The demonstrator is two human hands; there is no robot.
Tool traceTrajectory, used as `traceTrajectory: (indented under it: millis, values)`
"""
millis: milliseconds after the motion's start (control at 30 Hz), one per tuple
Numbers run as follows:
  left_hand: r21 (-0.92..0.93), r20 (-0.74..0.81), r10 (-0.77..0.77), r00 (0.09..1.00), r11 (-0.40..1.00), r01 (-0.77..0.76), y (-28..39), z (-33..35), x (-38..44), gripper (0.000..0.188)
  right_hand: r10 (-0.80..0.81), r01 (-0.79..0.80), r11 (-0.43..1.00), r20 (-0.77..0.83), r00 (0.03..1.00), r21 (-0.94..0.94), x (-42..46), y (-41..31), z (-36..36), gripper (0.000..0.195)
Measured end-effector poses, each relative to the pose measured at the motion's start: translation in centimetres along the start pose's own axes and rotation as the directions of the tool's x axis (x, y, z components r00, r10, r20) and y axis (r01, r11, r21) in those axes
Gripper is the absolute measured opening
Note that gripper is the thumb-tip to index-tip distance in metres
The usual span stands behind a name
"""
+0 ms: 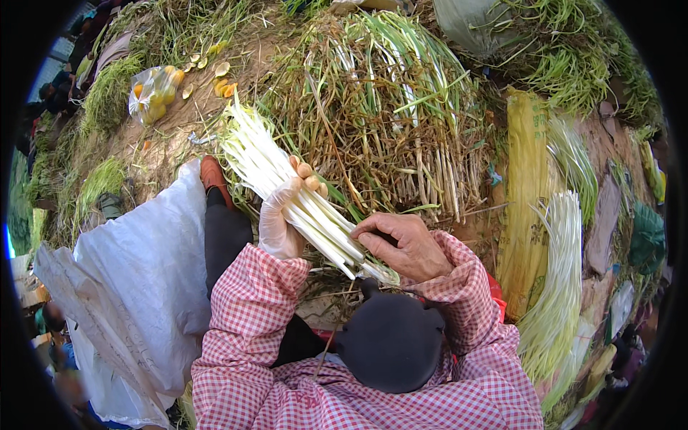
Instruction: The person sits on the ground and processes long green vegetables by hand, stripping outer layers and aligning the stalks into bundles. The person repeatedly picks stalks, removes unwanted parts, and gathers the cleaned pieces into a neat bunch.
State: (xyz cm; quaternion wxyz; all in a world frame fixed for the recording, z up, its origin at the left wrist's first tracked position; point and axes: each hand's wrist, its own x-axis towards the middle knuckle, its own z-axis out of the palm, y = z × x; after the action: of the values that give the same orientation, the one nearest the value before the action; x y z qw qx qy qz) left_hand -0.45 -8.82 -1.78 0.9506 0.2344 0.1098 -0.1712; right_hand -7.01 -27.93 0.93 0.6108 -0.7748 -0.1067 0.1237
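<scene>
My left hand (282, 220), in a thin clear glove with bare fingertips, grips a bundle of long white-and-pale-green leafy vegetable stalks (252, 148). The bundle slants across my front, its leafy tips at upper left and its white stem ends at lower right. My bare right hand (406, 244) is at those stem ends, thumb and forefinger bent against the outer stalks. Whether they pinch one is not clear. Just beyond both hands lies a large heap of uncleaned stalks (376, 118) with green leaves and dry brown husks.
A round black object (389, 341) sits before my chest. At right, cleaned white stalks (561, 258) lie beside a yellow plastic sack (521, 204). A white woven sack (140, 279) spreads at left. Beyond it are a clear bag of yellow-orange fruit (155, 94) and peel pieces (223, 86).
</scene>
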Motion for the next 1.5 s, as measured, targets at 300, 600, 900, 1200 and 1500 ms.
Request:
traceTrajectory:
  millis: [300, 600, 900, 1200, 1500]
  values:
    - [0.109, -0.028, -0.110, 0.994, 0.988, 0.112, -1.2, -0.4, -1.1, 0.050, 0.198, -0.204, 0.978, 0.114, 0.974, 0.041, 0.5, 0.6, 1.1, 0.026]
    - [0.121, -0.025, -0.196, 0.980, 0.973, 0.198, -1.3, -0.4, -1.9, 0.052, 0.326, -0.489, 0.752, 0.396, 0.858, 0.442, -0.5, 2.1, 1.4, 0.022]
    - [0.048, -0.015, -0.212, 0.977, 0.976, 0.212, -1.2, -1.2, -1.6, 0.041, 0.303, -0.444, 0.819, 0.384, 0.872, 0.362, -2.0, 1.9, 0.7, 0.023]
    - [-0.313, 0.275, -0.080, 0.958, 0.935, 0.168, 1.9, -2.1, 0.0, 0.027, 0.325, -0.295, 0.763, 0.052, 0.944, 0.576, -0.6, 1.6, 0.8, 0.018]
    - [-0.216, 0.076, 0.001, 0.997, 0.976, 0.015, 0.0, -0.3, 0.7, 0.031, -0.227, 0.307, 0.928, -0.332, 0.916, 0.212, 1.0, 1.7, 3.2, 0.037]
